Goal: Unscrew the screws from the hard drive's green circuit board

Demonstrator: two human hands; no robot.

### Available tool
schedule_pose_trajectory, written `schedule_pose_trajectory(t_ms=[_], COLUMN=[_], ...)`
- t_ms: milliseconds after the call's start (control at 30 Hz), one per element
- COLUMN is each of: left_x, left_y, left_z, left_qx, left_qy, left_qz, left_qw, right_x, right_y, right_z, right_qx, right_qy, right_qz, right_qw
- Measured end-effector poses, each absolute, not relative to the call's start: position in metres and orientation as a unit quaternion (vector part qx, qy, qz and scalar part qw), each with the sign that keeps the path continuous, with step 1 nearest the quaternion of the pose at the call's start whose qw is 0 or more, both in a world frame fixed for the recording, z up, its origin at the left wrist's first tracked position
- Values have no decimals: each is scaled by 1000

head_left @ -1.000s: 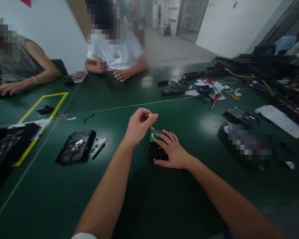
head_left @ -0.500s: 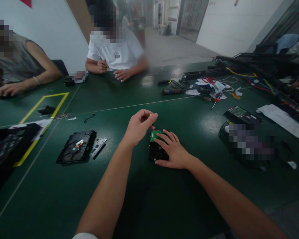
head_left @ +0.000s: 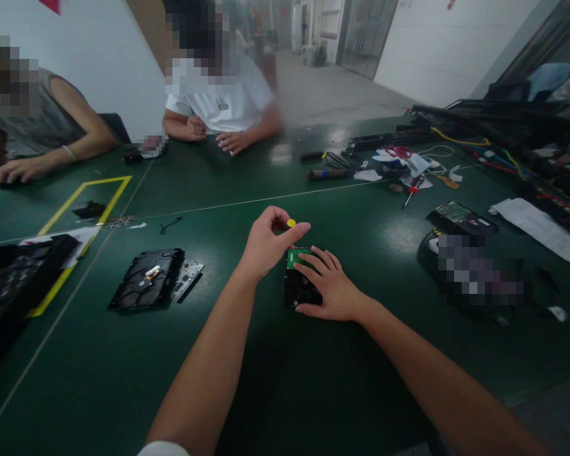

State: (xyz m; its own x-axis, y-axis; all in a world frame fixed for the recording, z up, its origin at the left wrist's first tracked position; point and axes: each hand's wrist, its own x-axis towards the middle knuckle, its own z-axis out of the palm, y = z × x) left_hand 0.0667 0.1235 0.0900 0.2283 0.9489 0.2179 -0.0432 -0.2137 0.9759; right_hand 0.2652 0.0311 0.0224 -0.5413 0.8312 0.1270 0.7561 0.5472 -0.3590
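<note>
A black hard drive with a green circuit board (head_left: pixel 295 288) lies on the green table (head_left: pixel 285 380) in front of me. Spread over its right side, my right hand (head_left: pixel 333 288) rests with its fingers apart. My left hand (head_left: pixel 270 244) is closed at the drive's far edge, around a small tool of which only the round yellow end (head_left: pixel 291 223) shows between thumb and fingers. The rest of that tool is hidden by the hand.
An opened black drive (head_left: pixel 147 278) and a metal plate (head_left: pixel 189 280) lie left. A black chassis (head_left: pixel 19 278) is further left. Right are a circuit board (head_left: pixel 460 216), a red screwdriver (head_left: pixel 412 191) and cables (head_left: pixel 498 152). Two people sit across the table.
My left thumb has moved slightly right and down, and more of the yellow tool end shows. My right hand has stayed in place on the drive.
</note>
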Motion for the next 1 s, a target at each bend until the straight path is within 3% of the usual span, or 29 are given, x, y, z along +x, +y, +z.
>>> schedule_pose_trajectory(t_ms=[267,633,900,1000], left_x=[61,57,58,58], left_y=[125,123,123,124], left_z=[94,99,98,98], left_qx=[663,628,737,737], left_qy=[342,311,364,365], left_qz=[475,471,480,476], left_qw=[466,535,307,311], right_x=[265,266,265,265], right_y=[31,31,32,32], right_z=[21,21,19,19], right_qx=[-459,-456,-457,-457], right_qy=[-867,-869,-870,-871], right_qz=[128,122,120,120], right_qw=[144,147,141,139])
